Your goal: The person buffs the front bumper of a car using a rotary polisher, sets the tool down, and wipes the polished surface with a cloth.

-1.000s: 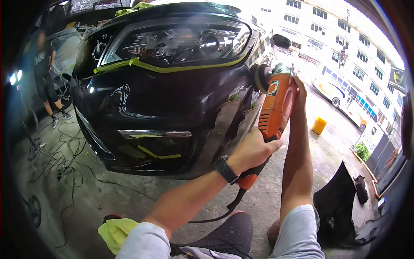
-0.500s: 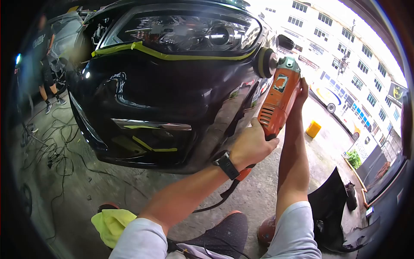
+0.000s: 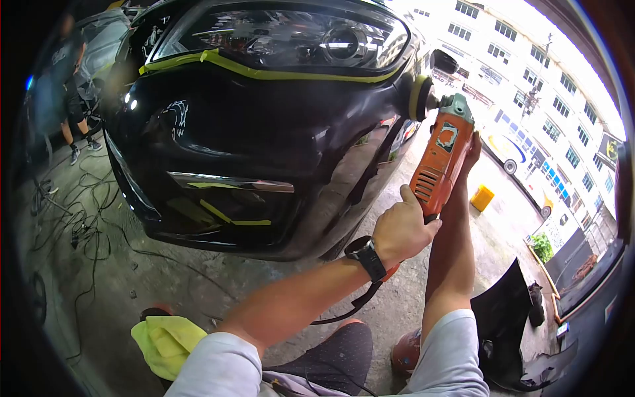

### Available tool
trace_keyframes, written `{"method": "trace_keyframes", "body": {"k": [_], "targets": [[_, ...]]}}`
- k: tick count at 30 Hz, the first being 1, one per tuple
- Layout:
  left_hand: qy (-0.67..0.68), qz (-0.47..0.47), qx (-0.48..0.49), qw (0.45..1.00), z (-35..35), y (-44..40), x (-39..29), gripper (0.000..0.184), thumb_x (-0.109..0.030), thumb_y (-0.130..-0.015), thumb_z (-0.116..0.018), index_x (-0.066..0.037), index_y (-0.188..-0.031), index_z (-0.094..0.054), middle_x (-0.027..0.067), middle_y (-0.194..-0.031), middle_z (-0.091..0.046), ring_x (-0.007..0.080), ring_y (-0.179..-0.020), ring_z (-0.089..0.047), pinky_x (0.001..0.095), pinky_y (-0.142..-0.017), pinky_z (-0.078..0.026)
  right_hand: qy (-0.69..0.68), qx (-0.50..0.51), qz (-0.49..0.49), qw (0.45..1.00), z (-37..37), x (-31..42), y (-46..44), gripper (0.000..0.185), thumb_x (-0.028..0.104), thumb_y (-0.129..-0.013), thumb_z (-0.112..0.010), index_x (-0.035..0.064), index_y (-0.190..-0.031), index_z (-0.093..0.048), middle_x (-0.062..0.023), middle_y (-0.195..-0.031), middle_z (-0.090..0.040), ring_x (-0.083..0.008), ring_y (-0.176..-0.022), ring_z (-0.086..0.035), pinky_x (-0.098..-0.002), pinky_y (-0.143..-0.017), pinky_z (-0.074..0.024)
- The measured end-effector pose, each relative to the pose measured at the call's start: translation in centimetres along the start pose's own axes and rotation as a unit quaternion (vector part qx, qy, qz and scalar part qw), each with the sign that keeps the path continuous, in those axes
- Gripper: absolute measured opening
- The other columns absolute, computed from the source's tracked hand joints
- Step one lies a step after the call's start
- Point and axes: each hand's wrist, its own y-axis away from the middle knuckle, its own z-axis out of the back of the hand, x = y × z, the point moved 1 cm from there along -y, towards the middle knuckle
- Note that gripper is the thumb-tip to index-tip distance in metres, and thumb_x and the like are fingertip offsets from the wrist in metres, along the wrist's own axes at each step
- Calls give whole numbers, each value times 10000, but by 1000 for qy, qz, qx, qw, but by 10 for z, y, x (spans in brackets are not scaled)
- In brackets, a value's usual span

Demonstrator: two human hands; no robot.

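An orange polisher [image 3: 438, 162] with a grey-green head is held up at the corner of a glossy black car bumper [image 3: 264, 126]. Its round pad [image 3: 417, 98] faces the panel just below the headlight's outer end and appears to touch it. My left hand [image 3: 402, 228], a watch at its wrist, is wrapped around the polisher's rear handle. Farther forward, my right hand [image 3: 473, 157] grips the tool's right side near the head, its fingers mostly hidden. Yellow-green masking tape [image 3: 264, 74] runs along the lower edge of the headlight [image 3: 304, 40].
The power cord [image 3: 350, 309] hangs below my left wrist. Tangled cables [image 3: 83, 228] lie on the concrete at left, near a standing person [image 3: 69, 92]. A yellow-green cloth [image 3: 165, 344] is by my left sleeve. A black panel [image 3: 506, 324] and a yellow container [image 3: 481, 197] stand at right.
Both hands and the polisher have shifted slightly right in view, and the pad sits a little farther around the bumper corner. The grip on the tool is the same.
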Motion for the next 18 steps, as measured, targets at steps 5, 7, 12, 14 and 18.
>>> {"method": "trace_keyframes", "body": {"k": [5, 7, 12, 14, 18], "targets": [[-45, 7, 6, 999, -17, -9, 3, 782, -371, -885, -737, 213, -1237, -353, 339, -876, -692, 475, -828, -722, 504, -770, -583, -51, -5, -6, 999, 25, -9, 3, 546, 496, -1002, -472, 43, -1260, -635, -158, -1135, -710, -289, -987, -706, -432, -902, -573], [-48, 9, 8, 999, -24, -14, 5, 792, -370, -884, -737, 220, -1245, -350, 340, -875, -692, 476, -829, -722, 504, -771, -584, -46, 14, -9, 999, 43, -12, 0, 578, 507, -1001, -461, 30, -1287, -620, -174, -1158, -705, -302, -1003, -703, -443, -912, -571], [-54, 27, 16, 998, -46, -28, 10, 814, -349, -877, -745, 232, -1275, -336, 353, -896, -691, 482, -860, -721, 507, -796, -583, -27, 6, -9, 1000, 71, -19, -5, 875, 665, -944, -447, -46, -1454, -450, -276, -1232, -630, -353, -1040, -682, -457, -866, -608], [-50, 25, 9, 998, -55, -31, 14, 824, -328, -870, -752, 236, -1296, -328, 369, -932, -688, 485, -899, -719, 506, -829, -579, -43, 14, -7, 999, 73, -24, -1, 881, 669, -942, -454, -47, -1455, -449, -276, -1233, -630, -353, -1040, -681, -459, -877, -606], [-68, 39, 18, 997, -68, -35, 18, 865, -317, -868, -754, 251, -1335, -299, 381, -968, -684, 484, -929, -716, 502, -854, -575, -90, 8, 4, 996, 74, -31, 11, 805, 612, -962, -486, -44, -1430, -480, -253, -1214, -652, -358, -1016, -694, -462, -909, -594]]}}
